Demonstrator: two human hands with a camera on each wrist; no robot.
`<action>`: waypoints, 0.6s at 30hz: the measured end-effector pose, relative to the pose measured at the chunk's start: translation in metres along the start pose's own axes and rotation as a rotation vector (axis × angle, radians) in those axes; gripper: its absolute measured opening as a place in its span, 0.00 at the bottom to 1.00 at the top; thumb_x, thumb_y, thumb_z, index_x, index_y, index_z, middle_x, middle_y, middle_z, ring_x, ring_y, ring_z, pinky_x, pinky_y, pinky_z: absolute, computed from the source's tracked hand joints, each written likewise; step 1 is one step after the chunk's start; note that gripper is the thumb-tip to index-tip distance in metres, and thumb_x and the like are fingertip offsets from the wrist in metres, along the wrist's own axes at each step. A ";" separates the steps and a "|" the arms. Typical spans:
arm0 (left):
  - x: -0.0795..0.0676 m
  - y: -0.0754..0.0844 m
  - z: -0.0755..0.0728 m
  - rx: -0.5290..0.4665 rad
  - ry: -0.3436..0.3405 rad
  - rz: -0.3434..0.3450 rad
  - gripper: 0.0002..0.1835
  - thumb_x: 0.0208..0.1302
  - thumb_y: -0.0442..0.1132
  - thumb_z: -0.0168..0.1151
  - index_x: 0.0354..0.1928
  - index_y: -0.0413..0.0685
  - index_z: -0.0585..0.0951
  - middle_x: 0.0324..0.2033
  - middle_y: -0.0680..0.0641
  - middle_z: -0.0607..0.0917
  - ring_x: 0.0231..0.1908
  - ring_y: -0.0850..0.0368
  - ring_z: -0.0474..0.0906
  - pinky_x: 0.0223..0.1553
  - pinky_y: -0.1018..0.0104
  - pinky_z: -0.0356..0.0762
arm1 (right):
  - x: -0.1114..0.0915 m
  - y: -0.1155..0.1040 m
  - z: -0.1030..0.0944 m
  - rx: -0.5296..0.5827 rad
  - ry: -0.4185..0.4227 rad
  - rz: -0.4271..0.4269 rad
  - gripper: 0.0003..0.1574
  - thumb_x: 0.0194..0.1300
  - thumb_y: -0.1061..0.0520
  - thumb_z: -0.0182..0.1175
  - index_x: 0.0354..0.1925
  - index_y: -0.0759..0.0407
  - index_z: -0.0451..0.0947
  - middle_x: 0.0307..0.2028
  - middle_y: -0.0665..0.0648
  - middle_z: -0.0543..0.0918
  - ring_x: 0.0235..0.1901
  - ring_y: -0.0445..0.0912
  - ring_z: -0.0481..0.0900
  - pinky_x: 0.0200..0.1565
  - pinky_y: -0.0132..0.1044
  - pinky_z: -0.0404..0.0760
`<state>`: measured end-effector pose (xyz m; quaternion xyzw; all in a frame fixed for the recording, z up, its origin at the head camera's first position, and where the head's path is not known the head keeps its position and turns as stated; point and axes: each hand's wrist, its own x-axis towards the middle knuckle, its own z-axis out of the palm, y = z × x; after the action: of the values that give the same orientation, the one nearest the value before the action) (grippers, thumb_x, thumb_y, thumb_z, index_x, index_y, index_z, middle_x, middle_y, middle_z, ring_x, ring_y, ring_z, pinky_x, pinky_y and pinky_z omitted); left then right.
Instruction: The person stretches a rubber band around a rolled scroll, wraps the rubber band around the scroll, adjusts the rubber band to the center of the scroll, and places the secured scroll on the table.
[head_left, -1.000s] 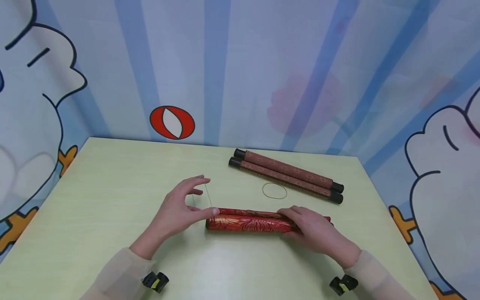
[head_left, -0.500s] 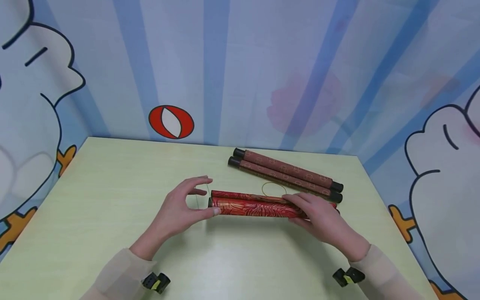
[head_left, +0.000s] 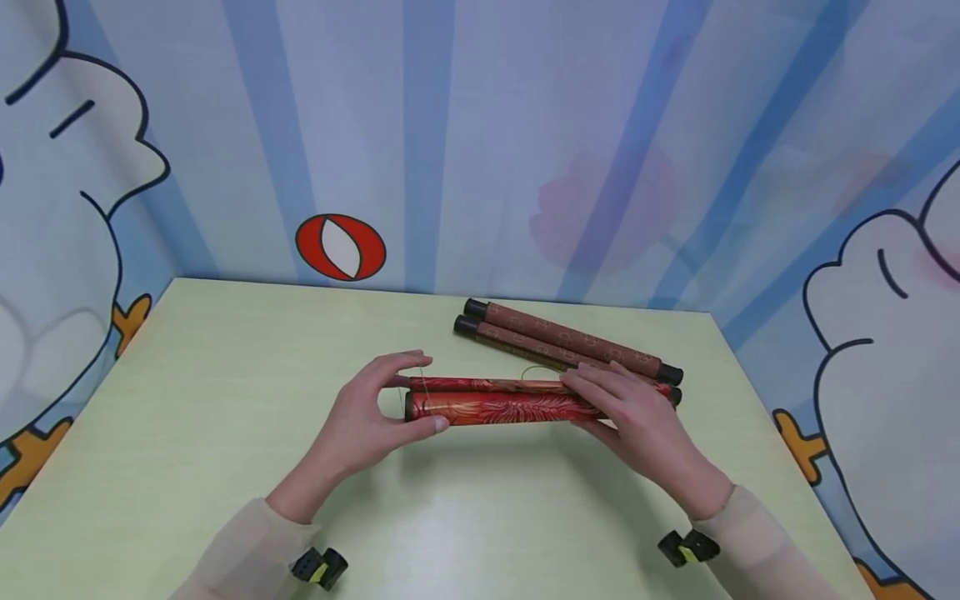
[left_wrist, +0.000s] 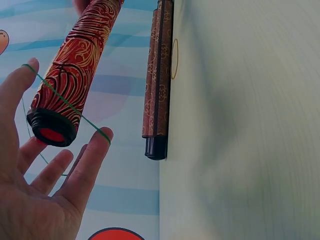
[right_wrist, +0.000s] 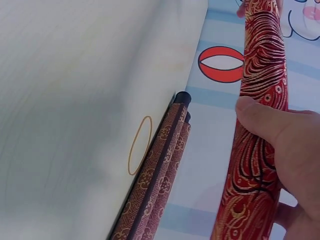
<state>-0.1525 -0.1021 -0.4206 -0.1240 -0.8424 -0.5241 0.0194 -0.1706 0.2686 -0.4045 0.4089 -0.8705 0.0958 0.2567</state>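
Note:
A red-and-gold patterned scroll (head_left: 502, 408), showing two rolls side by side, is held above the table. My right hand (head_left: 637, 417) grips it near its right end, with the thumb on the near side and the fingers over the back. My left hand (head_left: 352, 412) is at its left end, thumb and fingers spread apart. A thin green rubber band (left_wrist: 70, 103) is stretched over those fingertips. In the left wrist view, the scroll's black end cap (left_wrist: 50, 127) is inside the band's loop, between thumb and fingers.
Two brown patterned scrolls (head_left: 573, 337) with black ends lie side by side at the table's back right. A loose yellowish rubber band (right_wrist: 150, 125) lies next to them, partly hidden in the head view. A printed cloth backdrop (head_left: 480, 150) stands behind the pale table (head_left: 225, 400).
The right hand has lifted the red scroll off the table, away from me, then moved it slightly left, so its left end enters the band's loop. The left hand has barely moved.

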 end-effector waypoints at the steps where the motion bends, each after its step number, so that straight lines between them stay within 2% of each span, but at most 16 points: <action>1: 0.000 0.001 0.000 -0.006 0.000 0.005 0.40 0.56 0.51 0.85 0.71 0.57 0.79 0.74 0.48 0.75 0.62 0.41 0.79 0.39 0.62 0.91 | 0.001 0.000 0.000 -0.004 0.008 -0.007 0.48 0.47 0.63 0.86 0.67 0.58 0.82 0.59 0.60 0.88 0.60 0.58 0.86 0.63 0.62 0.82; 9: -0.002 0.007 0.000 -0.024 0.018 0.033 0.41 0.55 0.48 0.85 0.71 0.57 0.78 0.73 0.49 0.75 0.64 0.42 0.78 0.40 0.59 0.92 | 0.006 -0.002 -0.003 -0.053 0.034 -0.037 0.49 0.49 0.63 0.84 0.70 0.59 0.80 0.64 0.61 0.85 0.65 0.57 0.83 0.67 0.60 0.79; 18: -0.002 0.005 -0.002 0.030 0.041 0.056 0.39 0.56 0.49 0.85 0.70 0.57 0.79 0.72 0.48 0.77 0.61 0.45 0.79 0.40 0.62 0.91 | 0.011 -0.004 -0.004 -0.087 0.062 -0.068 0.47 0.53 0.60 0.82 0.71 0.59 0.79 0.65 0.60 0.85 0.65 0.56 0.83 0.68 0.56 0.79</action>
<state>-0.1495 -0.1021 -0.4153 -0.1366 -0.8458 -0.5130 0.0531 -0.1722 0.2602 -0.3958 0.4237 -0.8509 0.0619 0.3044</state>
